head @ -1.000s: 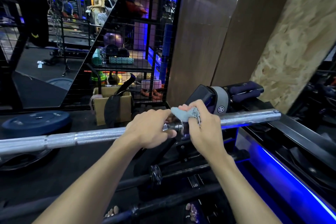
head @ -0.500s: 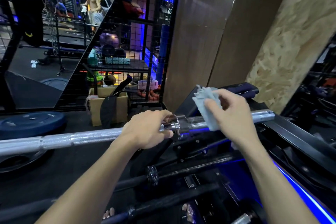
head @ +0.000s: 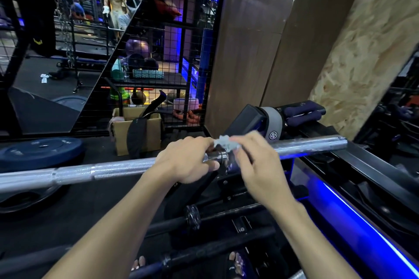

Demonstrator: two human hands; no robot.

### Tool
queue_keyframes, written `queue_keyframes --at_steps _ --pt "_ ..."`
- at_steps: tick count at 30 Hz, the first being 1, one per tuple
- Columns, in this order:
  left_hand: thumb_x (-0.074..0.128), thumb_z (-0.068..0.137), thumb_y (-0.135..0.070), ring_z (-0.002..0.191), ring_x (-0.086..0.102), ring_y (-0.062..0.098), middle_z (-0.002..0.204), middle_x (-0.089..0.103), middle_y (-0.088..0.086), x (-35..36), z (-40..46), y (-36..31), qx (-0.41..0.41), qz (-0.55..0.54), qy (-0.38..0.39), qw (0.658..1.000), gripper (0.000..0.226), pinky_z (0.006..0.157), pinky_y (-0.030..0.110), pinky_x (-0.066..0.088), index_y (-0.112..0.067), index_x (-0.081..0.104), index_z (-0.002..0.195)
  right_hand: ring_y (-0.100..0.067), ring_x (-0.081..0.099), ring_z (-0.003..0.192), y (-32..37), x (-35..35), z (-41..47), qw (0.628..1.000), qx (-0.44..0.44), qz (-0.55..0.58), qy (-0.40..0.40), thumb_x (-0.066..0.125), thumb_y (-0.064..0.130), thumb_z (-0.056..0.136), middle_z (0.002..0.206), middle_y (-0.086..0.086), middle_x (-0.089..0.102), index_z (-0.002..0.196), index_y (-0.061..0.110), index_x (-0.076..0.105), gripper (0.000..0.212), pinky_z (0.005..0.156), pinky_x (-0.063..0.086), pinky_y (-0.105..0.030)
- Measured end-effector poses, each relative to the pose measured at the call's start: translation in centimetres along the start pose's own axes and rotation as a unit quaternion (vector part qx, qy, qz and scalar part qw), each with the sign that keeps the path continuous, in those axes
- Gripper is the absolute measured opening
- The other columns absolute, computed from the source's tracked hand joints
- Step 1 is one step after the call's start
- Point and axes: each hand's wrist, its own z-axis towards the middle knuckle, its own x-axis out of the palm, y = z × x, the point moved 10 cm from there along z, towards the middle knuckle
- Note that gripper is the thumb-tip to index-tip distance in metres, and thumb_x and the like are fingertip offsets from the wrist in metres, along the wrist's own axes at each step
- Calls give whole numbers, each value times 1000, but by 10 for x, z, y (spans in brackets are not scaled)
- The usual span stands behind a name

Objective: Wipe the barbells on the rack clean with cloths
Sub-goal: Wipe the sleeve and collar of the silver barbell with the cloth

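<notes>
Head view puts my left hand (head: 184, 161) wrapped round the shaft of the barbell (head: 95, 171) just inside its collar, fingers curled over the top and clamped. My right hand (head: 254, 165) pinches a crumpled pale cloth (head: 225, 142) against the sleeve beside that collar; motion blur hides the exact fingertip placement. I judge the cloth limp and light, easy to bunch and drag. The steel bar lies across the rack (head: 362, 165), looks heavy and stiff, its knurling grippy and the smooth sleeve likely to spin, so holding at the shaft makes sense. Darker bars (head: 210, 217) lie below, a padded roller (head: 272, 124) sits close behind the sleeve, and a weight plate (head: 40, 152) rests on the floor, well apart.
</notes>
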Motion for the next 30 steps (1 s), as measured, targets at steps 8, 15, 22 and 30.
queue_keyframes --at_steps 8,15,22,30 --pt "63 92 -50 125 58 25 136 63 -10 1 2 0 15 -14 10 1000 49 99 42 48 -42 49 138 -3 62 102 14 -1 -42 999 -21 29 13 56 5 101 109 7 63 116 14 70 22 87 47 -17" --pt "63 95 -50 123 57 20 136 59 -14 -5 -5 -7 14 -19 -2 1000 61 92 35 42 -39 35 147 -7 61 109 -3 -44 17 995 10 13 -95 59 -4 95 114 7 66 114 16 72 30 94 48 -25" --pt "71 88 -41 108 62 10 124 60 -25 -16 -14 -10 35 -60 -76 995 50 84 36 48 -50 42 128 -15 55 103 6 -2 -13 997 -38 -36 -55 55 -5 89 110 5 61 110 10 73 32 92 44 -20" --pt "69 90 -43 118 59 19 127 63 -19 -16 -14 -9 21 -35 -58 997 50 87 37 45 -46 45 134 -14 50 102 3 4 -2 998 -33 -45 -16 47 -5 89 110 3 58 111 6 70 34 91 42 -21"
